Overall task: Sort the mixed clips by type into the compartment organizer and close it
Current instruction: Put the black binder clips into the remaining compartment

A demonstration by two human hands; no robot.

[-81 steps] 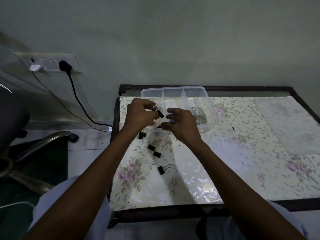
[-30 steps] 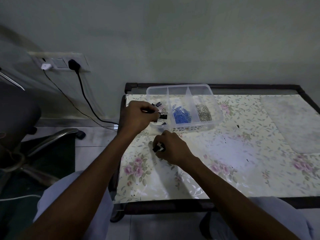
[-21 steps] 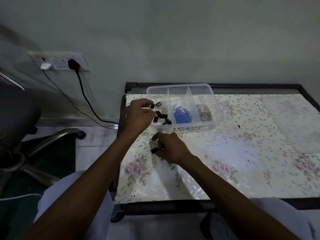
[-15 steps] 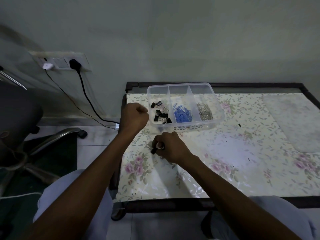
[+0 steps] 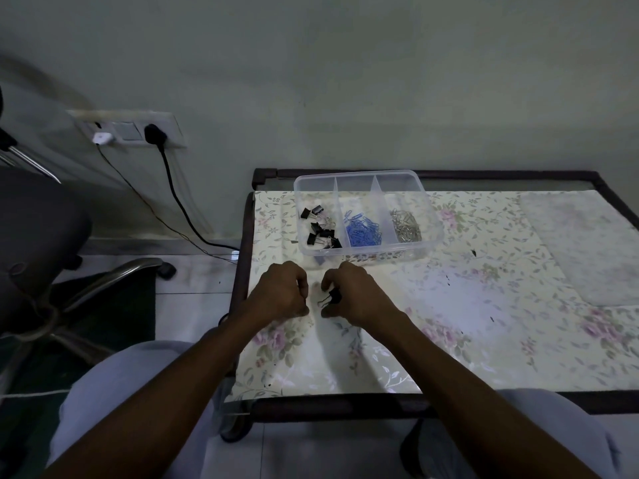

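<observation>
On table, one organizer (image 5: 428, 216), three compartments, right hand (image 5: 356, 293) holding one binder clip (image 5: 333, 296)

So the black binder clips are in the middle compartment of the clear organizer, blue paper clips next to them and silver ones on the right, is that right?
Not quite. In the head view the black binder clips lie in the left compartment of the clear organizer; the blue paper clips fill the middle one. The silver paper clips are on the right, as you said.

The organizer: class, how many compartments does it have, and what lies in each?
3. The organizer has a left compartment with black binder clips, a middle one with blue paper clips, and a right one with silver paper clips.
</observation>
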